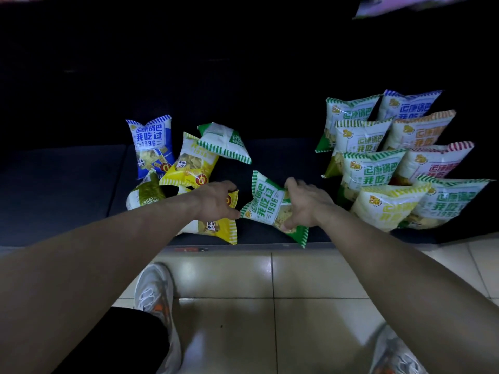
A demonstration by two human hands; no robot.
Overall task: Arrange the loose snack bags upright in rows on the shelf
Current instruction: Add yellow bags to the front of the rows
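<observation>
My right hand (307, 205) grips a green-and-white snack bag (266, 205), tilted sideways just above the front of the dark shelf (67, 190). My left hand (218, 201) pinches that bag's left corner and rests over a yellow bag (218, 229) lying flat. Behind my left hand is a loose heap: a blue bag (151, 147) standing, a yellow bag (191, 166) leaning, a green bag (224, 143) tipped on top, an olive bag (144, 195) lying down. On the right, several bags (391, 163) stand upright in two rows.
The shelf's front edge (243, 247) runs across the middle, with a tiled floor (297, 292) below it. My two shoes (155, 290) stand on the tiles. A purple package (405, 4) shows at the top right. The shelf's back is dark.
</observation>
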